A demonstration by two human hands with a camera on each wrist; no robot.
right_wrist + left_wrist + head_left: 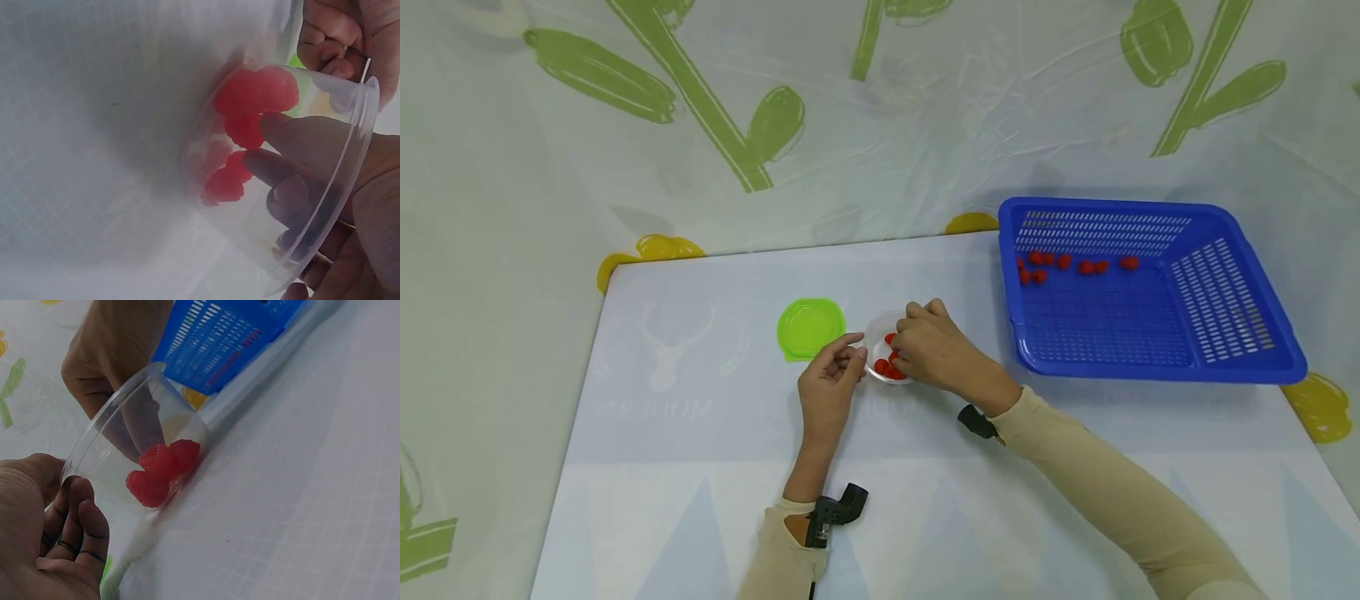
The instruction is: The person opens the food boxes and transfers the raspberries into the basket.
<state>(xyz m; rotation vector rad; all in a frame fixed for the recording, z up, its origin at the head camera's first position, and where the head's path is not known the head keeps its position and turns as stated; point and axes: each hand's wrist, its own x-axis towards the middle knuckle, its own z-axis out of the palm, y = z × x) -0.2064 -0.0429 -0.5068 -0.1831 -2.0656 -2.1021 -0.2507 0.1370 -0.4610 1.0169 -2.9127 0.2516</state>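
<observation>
A clear plastic cup (876, 328) lies tilted on the white table (700, 433) with a few red raspberries (889, 368) inside. My left hand (848, 354) pinches its rim from the left, thumb on the edge. My right hand (908, 354) comes from the right, its fingers reaching into the cup. In the left wrist view the cup (119, 425) holds three raspberries (164, 470), my left hand (56, 531) sits at the rim and my right hand (112, 344) is behind it. In the right wrist view, right fingers (300, 140) touch the raspberries (253, 100) inside the cup (356, 150).
A round green lid (808, 327) lies flat just left of the cup. A blue slotted basket (1225, 333) stands at the right with several raspberries (1078, 265) along its far side. A leaf-patterned sheet (880, 125) hangs behind the table.
</observation>
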